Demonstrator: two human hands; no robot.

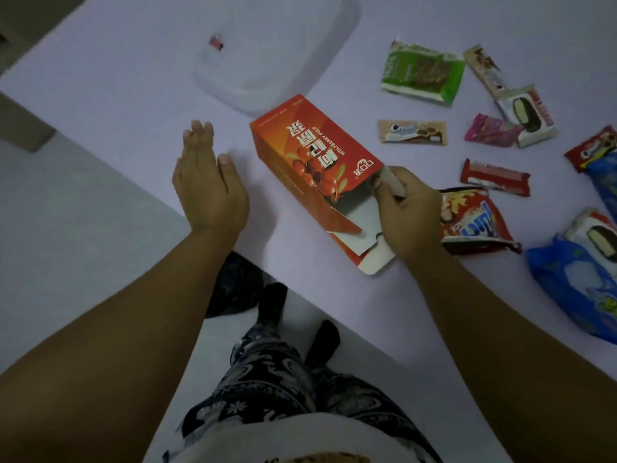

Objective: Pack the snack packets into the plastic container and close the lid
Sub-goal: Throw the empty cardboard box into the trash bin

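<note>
An orange-red carton (310, 162) lies on the pale table, its near end open with flaps spread. My right hand (405, 212) pinches one white flap at that open end. My left hand (207, 182) hovers open to the left of the carton, fingers apart, touching nothing. A white plastic container (267, 51) sits upside down or lidded at the back, just beyond the carton. Several snack packets lie scattered to the right: a green one (422, 71), a beige bar (412, 132), a pink one (490, 130), a red bar (494, 177) and a red bag (474, 222).
Blue packets (581, 285) and a black-and-white ice-cream style wrapper (527, 115) lie at the far right. The table edge (300, 295) runs diagonally in front of me, with my patterned trousers and dark socks below it.
</note>
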